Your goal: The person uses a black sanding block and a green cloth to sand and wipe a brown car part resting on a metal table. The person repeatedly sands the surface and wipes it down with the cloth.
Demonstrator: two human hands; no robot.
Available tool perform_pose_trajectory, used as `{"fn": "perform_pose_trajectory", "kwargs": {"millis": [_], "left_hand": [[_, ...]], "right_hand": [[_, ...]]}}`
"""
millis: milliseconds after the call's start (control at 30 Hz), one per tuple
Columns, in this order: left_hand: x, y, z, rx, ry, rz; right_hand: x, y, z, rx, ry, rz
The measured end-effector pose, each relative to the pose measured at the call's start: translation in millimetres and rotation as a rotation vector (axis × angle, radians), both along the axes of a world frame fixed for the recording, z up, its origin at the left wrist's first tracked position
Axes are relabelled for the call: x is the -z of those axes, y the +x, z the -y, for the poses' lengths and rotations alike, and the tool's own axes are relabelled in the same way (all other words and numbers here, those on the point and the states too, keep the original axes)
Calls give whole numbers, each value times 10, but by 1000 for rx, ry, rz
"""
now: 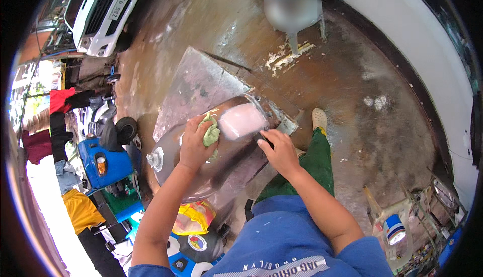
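In front of me lies a curved, shiny grey-brown body part (186,168), shaped like a motorcycle fuel tank, with a round bright fitting (155,159) at its left end. A pale pink filler patch (244,121) covers part of its top. My left hand (192,143) is closed on a crumpled light green cloth (211,132), pressed against the surface just left of the patch. At the patch's right lower edge, my right hand (277,151) has its fingers bent round a small dark thing, mostly hidden, that I cannot make out.
Under the part is a worn greyish board (188,83). To the left stand a blue motor scooter (103,161) and hanging clothes (83,209). A white vehicle (108,12) is at the far left, a stool (292,7) at the far right. A can (394,229) sits at lower right.
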State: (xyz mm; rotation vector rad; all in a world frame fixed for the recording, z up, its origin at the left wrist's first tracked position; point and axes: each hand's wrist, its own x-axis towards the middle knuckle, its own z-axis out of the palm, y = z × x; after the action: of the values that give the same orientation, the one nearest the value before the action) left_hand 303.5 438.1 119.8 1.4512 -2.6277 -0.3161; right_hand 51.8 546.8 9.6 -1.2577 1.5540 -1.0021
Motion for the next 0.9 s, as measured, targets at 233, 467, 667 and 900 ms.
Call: {"fn": "perform_pose_trajectory", "kwargs": {"millis": [233, 467, 667, 900], "left_hand": [[4, -111, 33, 47, -46, 30], [132, -590, 19, 68, 31, 113], [440, -1216, -11, 180, 63, 289], [711, -1786, -541, -84, 214, 372]], "right_hand": [[-353, -736, -363, 2, 29, -41], [-729, -1815, -417, 83, 78, -112], [-834, -2720, -308, 133, 134, -87], [-878, -4111, -164, 148, 183, -165]]}}
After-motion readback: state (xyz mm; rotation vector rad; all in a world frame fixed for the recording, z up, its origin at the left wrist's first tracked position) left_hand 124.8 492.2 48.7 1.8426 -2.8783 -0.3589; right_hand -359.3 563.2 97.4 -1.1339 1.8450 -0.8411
